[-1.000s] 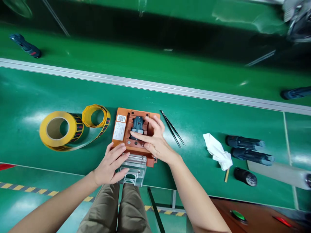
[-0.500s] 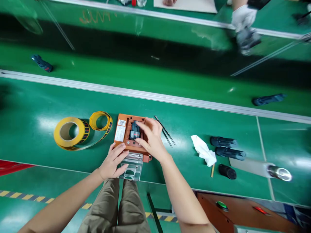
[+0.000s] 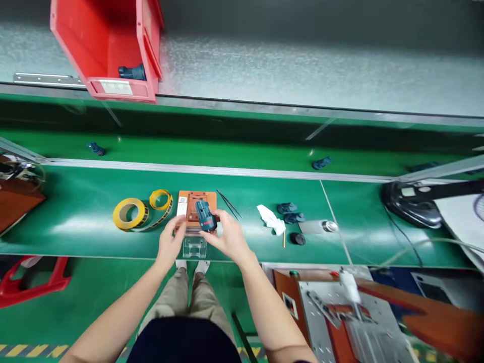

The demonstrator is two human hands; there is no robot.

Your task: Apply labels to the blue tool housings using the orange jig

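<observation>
- right hand: closed around a small dark-blue housing with a red mark, held lifted just above the orange fixture. half a second ago the same part sat in the fixture's recess under the fingertips; it is now out of the nest and tilted.
- left hand: fingers loosely curled at the fixture's 7 o'clock corner, touching its near edge and gripping nothing; a second ago it lay flatter on the clear block at the fixture's 6 o'clock side.
- orange fixture: flat on the green counter, white label along its 9 o'clock side; with the housing lifted, its recess appears vacated, though the part partly hides it.
- judgement: the lift suggests the fixture stage for this piece is finished and the part is free to be carried off.
- yellow tape roll: well apart at 9 o'clock of the fixture, a loose loop trailing beside it.
- tweezers: just beside the fixture at 2 o'clock, untouched.
- white wipe and three dark parts: at 3 o'clock, near one another.
- red bin: at 11 o'clock, beyond the conveyor, one blue part inside; it was out of view earlier, the view having risen.
</observation>
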